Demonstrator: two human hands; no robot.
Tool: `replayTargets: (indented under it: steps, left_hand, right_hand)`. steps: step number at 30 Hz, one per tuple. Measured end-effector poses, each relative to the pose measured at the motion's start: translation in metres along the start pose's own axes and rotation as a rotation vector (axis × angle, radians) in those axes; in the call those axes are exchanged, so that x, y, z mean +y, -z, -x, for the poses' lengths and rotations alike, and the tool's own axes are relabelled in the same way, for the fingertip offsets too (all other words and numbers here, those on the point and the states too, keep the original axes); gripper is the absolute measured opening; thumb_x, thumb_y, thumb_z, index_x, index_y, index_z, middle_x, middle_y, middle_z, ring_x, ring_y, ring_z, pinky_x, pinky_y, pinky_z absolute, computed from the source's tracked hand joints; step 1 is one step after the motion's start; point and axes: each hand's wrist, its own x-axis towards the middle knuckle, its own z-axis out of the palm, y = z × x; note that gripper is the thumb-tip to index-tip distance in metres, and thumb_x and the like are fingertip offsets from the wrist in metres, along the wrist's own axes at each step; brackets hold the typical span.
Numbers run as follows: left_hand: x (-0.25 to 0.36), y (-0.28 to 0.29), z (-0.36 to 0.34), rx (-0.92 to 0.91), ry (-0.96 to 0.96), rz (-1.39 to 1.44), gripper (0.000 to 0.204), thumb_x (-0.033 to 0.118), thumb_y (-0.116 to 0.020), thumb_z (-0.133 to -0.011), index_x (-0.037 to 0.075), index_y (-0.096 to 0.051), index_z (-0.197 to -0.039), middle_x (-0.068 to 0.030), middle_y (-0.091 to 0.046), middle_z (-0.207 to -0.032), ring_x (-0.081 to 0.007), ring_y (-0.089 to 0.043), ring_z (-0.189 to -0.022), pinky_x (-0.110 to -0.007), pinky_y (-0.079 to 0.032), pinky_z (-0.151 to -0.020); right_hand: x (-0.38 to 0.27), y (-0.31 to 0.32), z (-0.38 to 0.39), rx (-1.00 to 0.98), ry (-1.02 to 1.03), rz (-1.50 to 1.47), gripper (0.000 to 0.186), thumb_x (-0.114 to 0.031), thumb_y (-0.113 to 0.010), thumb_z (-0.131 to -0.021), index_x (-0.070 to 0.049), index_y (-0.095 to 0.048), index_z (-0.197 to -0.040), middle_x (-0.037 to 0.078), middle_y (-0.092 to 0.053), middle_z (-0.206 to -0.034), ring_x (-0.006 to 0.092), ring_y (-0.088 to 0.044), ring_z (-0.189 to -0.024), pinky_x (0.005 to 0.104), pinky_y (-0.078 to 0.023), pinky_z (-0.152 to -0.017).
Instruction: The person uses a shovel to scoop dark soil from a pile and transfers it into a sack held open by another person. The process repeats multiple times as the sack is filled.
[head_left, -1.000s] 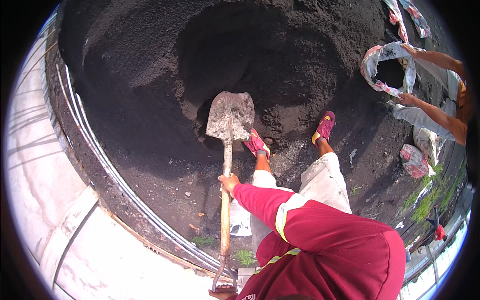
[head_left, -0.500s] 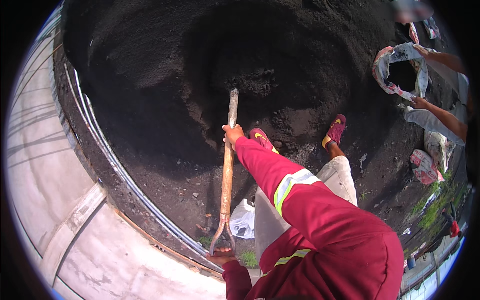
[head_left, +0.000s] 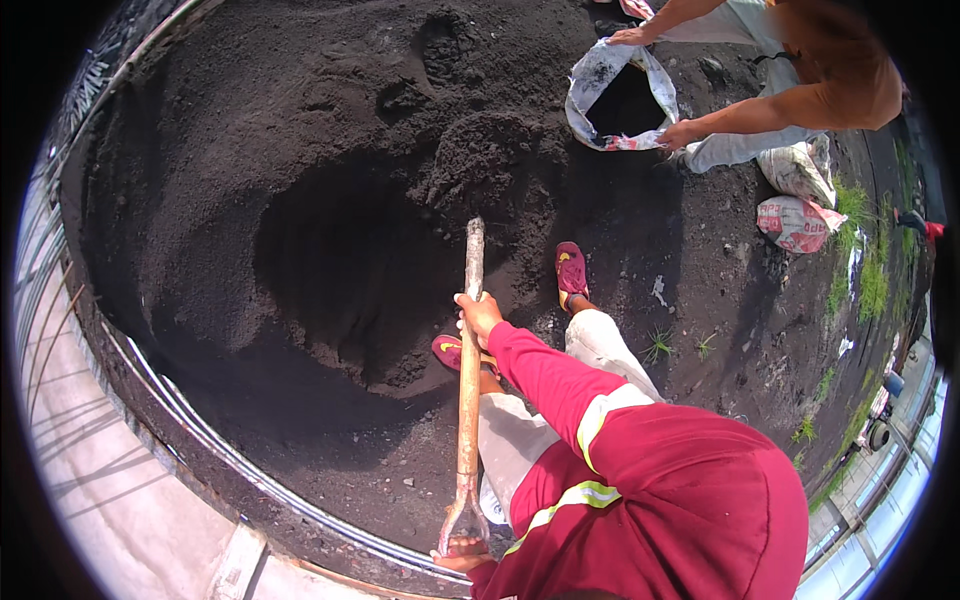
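A long-handled shovel [head_left: 468, 410] runs up the middle of the view. My left hand [head_left: 465, 553] is closed around its D-shaped grip near the lower edge. Higher on the wooden shaft, my right hand [head_left: 482, 316] is wrapped round it. The blade itself is hidden; dark, loose sand [head_left: 490, 165] is heaped where the shaft ends. Beyond it at the upper right, a co-worker's two hands [head_left: 685, 133] hold a white sack [head_left: 585, 95] by its rim, its mouth wide apart. Dark material shows inside the sack.
A large mound of dark sand [head_left: 230, 170] fills the left and far side, with a shaded hollow. Metal pipes [head_left: 230, 465] and a pale concrete surface [head_left: 110, 480] curve along the left. Sacks [head_left: 800, 222] lie at right by grass tufts. My maroon shoes [head_left: 571, 270] stand near the shaft.
My view has swung right, bringing the co-worker and the sack nearer the middle. The shovel's far end now shows beside a heap of sand closer to the sack. Both hands keep their grip.
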Motion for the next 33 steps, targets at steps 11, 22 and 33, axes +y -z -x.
replayTargets:
  steps: [11, 22, 33]
  left_hand:
    - [0.044, -0.248, 0.16, -1.415, -0.926, -0.646, 0.062, 0.052, -0.082, -0.064, -0.001, -0.056, -0.082, -0.0096, -0.056, -0.07, -0.0194, -0.053, -0.059, -0.031, -0.043, -0.055]
    - [0.077, 0.087, -0.028, 0.439, -0.089, 0.023, 0.06, 0.067, -0.039, -0.088, 0.018, -0.033, -0.054, 0.0052, -0.029, -0.044, -0.011, -0.029, -0.036, -0.027, -0.026, -0.036]
    - [0.029, 0.047, -0.085, 0.292, 0.11, 0.195, 0.06, 0.073, -0.04, -0.084, 0.017, -0.037, -0.061, 0.0015, -0.033, -0.047, -0.0137, -0.031, -0.036, -0.029, -0.032, -0.039]
  right_hand:
    - [-0.269, 0.149, -0.071, -0.441, -0.095, -0.751, 0.03, -0.033, -0.058, -0.091, -0.005, -0.048, -0.089, 0.005, -0.053, -0.07, 0.0143, -0.054, -0.056, 0.029, -0.05, -0.051]
    - [0.196, -0.092, 0.025, -0.072, -0.226, 0.233, 0.026, -0.021, -0.062, -0.087, -0.002, -0.05, -0.1, 0.009, -0.054, -0.069, 0.0208, -0.058, -0.054, 0.0379, -0.05, -0.045]
    - [0.217, -0.15, -0.066, -0.068, -0.205, 0.483, 0.03, -0.027, -0.062, -0.091, -0.002, -0.05, -0.103, 0.006, -0.053, -0.074, 0.0179, -0.057, -0.058, 0.0355, -0.05, -0.052]
